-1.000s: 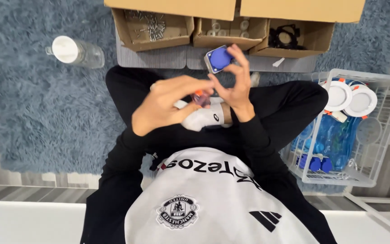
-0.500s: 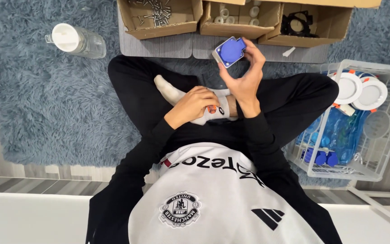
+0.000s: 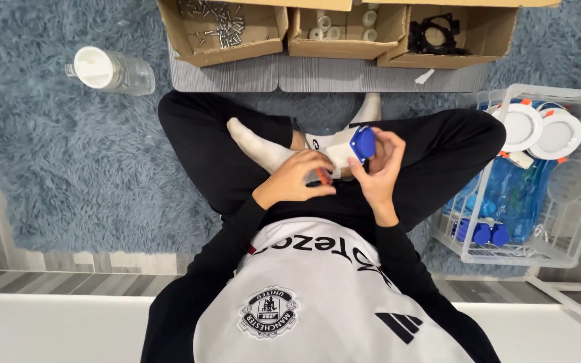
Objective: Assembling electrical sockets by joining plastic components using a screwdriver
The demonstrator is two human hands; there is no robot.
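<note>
Your right hand [image 3: 379,168] is clamped on a small white-and-blue part [image 3: 360,144], fingers wrapped round its side, held up over your crossed legs just above the white sock [image 3: 263,148]. Left hand [image 3: 296,181] is curled over something small w/ an orange-red bit [image 3: 323,177] peeking out by the fingertips. Looks pinched shut on it, but I can't tell exactly what it is or how firm the hold is.

What could go wrong imo: you're working in your lap over a shaggy blue-grey rug [image 3: 48,154]. Drop that little orange piece and the deep pile swallows it. The blue part looks like smooth hard plastic w/ a rounded cap, so a one-handed side grip could let it twist or pop out when you press anything in.

Other stuff: three open cardboard boxes up front, the left box [image 3: 200,50] holding loose metal screws, the middle box [image 3: 344,47] small white rings, the right box [image 3: 499,40] black ring-shaped bits. Clear plastic jar [image 3: 112,70] w/ white lid lying on its side on the rug. White wire basket [image 3: 573,235] at your right w/ round white discs, orange clips and blue pieces inside.
</note>
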